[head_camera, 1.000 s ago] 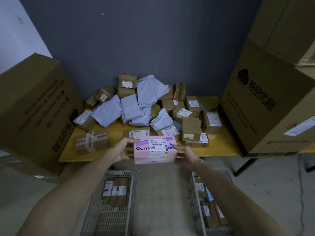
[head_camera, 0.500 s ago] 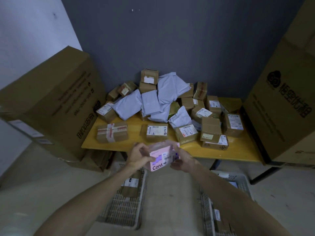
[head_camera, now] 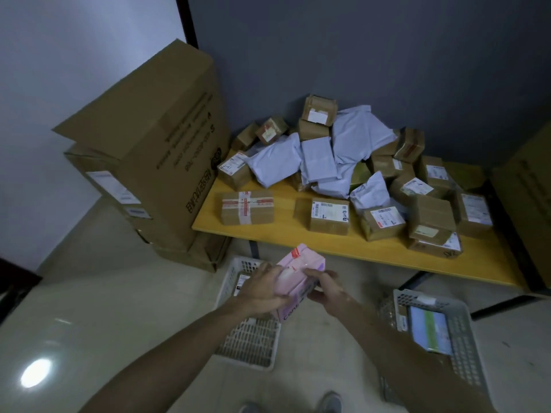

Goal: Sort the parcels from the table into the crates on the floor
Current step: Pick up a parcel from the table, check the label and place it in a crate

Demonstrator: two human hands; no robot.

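While both hands clasp it, pink parcel [head_camera: 293, 277] sits tilted in air above left crate [head_camera: 249, 338] on floor, below bench [head_camera: 343, 248] edge. Left hand [head_camera: 264, 289] curled round parcel's left side; right hand [head_camera: 326, 289] curled round its right side. Brown boxes and grey mailer bags [head_camera: 319, 158] heaped on bench. Right crate [head_camera: 465, 329] on floor holds green-labelled packet [head_camera: 429, 330]. Large cartons [head_camera: 155, 153] stacked left of bench.

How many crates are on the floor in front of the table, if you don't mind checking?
2. The left crate sits under the pink parcel held by the left hand and right hand. The right crate sits beside the right forearm. Others may lie out of view.
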